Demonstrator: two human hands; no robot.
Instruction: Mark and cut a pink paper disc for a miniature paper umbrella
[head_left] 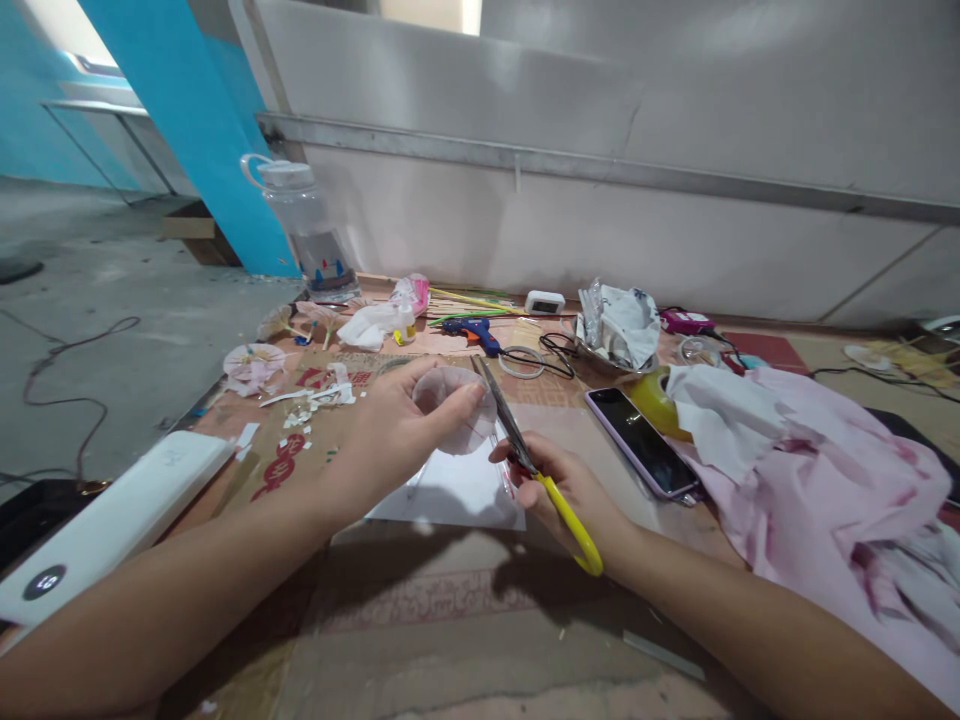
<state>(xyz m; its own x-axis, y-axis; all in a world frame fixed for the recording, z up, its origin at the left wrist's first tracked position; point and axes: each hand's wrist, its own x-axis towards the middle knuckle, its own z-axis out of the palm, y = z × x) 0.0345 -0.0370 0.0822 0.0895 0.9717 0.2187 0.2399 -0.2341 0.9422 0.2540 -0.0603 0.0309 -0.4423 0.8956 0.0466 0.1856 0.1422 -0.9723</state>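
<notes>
My left hand (pixel 397 425) pinches a small round piece of thin white paper (pixel 459 408) and holds it up over the table. My right hand (pixel 574 495) grips yellow-handled scissors (pixel 525 455), fingers through the loops. The blades point up and away, with their edge right beside the paper circle's right side. Below both hands lies a flat white sheet (pixel 457 492) on the cardboard-covered table (pixel 420 610).
A phone (pixel 641 440) lies screen up right of the scissors, beside a yellow tape roll (pixel 654 400) and crumpled pink-white paper (pixel 817 470). A blue glue gun (pixel 471 330), glue bottle (pixel 406 322), water jug (pixel 307 225) and paper scraps (pixel 315 400) crowd the back. A white box (pixel 112 525) sits left.
</notes>
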